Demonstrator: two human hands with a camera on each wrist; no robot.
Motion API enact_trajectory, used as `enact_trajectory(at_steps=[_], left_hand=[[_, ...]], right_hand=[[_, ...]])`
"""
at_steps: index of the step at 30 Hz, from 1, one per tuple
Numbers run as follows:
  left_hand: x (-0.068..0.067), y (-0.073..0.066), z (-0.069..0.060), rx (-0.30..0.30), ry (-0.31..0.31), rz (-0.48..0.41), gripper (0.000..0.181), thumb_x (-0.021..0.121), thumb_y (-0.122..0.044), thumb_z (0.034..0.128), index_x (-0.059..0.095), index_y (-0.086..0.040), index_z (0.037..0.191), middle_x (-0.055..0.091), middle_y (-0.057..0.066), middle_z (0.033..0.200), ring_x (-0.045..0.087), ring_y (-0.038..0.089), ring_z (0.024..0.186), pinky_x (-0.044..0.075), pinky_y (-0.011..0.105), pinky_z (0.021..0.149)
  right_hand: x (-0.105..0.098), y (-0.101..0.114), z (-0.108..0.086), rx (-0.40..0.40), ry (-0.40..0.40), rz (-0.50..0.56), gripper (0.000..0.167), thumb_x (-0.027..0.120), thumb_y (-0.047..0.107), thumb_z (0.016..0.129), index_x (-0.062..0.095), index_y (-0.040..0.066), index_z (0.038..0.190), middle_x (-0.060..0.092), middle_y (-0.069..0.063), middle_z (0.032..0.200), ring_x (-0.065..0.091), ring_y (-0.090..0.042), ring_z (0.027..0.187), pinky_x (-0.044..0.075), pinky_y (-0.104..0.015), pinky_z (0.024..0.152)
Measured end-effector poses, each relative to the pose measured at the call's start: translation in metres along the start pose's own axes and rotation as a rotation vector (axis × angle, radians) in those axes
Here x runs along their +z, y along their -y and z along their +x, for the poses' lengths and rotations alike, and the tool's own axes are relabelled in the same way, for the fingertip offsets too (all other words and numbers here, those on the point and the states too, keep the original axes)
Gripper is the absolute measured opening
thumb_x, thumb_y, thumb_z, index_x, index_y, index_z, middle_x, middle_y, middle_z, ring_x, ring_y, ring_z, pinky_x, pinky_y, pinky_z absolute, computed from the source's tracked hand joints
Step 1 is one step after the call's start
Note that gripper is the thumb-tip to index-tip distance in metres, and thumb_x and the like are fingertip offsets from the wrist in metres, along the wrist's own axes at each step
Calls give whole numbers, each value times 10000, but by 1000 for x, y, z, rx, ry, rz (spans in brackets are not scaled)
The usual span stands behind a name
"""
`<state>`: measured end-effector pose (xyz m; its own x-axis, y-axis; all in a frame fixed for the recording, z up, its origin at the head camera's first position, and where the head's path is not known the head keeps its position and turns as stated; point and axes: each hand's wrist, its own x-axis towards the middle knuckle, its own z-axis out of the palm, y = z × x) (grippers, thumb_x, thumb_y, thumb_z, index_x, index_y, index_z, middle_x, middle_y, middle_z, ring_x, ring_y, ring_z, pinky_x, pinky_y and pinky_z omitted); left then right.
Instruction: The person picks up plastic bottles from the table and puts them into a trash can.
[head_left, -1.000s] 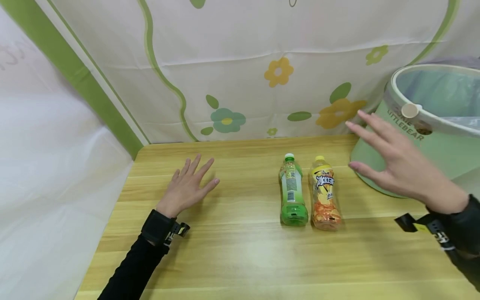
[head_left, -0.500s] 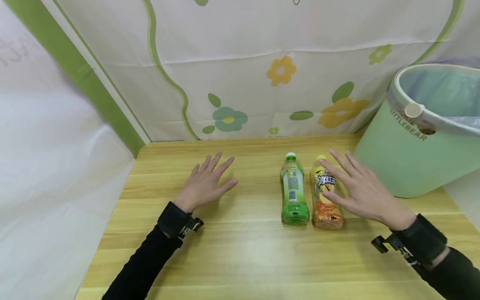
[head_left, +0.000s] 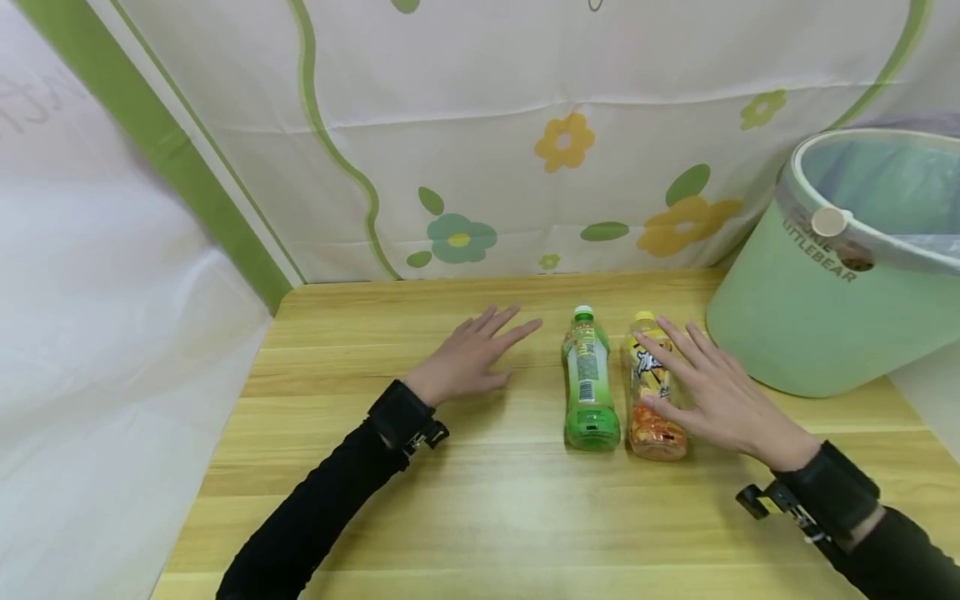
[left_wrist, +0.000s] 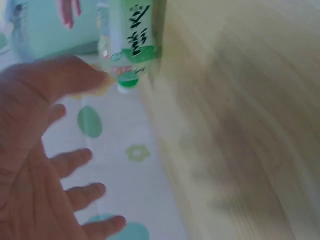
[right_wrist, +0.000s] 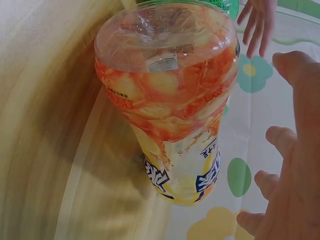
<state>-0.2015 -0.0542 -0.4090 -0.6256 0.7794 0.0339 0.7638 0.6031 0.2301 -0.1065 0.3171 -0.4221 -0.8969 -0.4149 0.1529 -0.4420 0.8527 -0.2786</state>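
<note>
Two plastic bottles lie side by side on the wooden table, caps toward the back. The green bottle point(head_left: 588, 383) has a white cap; the orange and yellow bottle point(head_left: 656, 429) has a yellow cap. To the left of the green one is my left hand point(head_left: 472, 358), fingers spread and not touching it. My right hand point(head_left: 723, 400) hovers over the right side of the orange bottle, fingers spread, partly covering its label. In the right wrist view a gap shows between the orange bottle point(right_wrist: 165, 100) and my right hand point(right_wrist: 290, 170).
A pale green bin point(head_left: 832, 317) with a plastic liner stands at the right back, beside the table point(head_left: 495, 517). Behind the table hangs a white cloth point(head_left: 465, 150) with printed flowers, and another white sheet point(head_left: 127, 333) is at the left.
My left hand has moved right, toward the green bottle. My right hand has come left and down from in front of the bin to the orange bottle. Both bottles remain in place.
</note>
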Motion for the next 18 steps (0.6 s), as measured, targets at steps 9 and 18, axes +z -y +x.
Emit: enact_trajectory(at_steps=[9, 18], left_hand=[[17, -1, 37, 194, -13, 96, 1086, 835, -129, 866, 114, -345, 1648, 22, 75, 1696, 45, 361, 1522, 215, 576, 1165], [26, -1, 67, 301, 5, 164, 1002, 796, -69, 885, 187, -313, 1643, 13, 35, 1701, -48, 294, 1527, 168, 544, 1187]], right_hand=[[0, 1, -4, -17, -9, -5, 867, 693, 468, 950, 202, 302, 1645, 32, -24, 1698, 52, -432, 1506, 247, -802, 980], [-1, 2, -6, -38, -18, 15, 875, 696, 442, 952, 191, 280, 1648, 32, -43, 1697, 47, -432, 1505, 223, -781, 1026]])
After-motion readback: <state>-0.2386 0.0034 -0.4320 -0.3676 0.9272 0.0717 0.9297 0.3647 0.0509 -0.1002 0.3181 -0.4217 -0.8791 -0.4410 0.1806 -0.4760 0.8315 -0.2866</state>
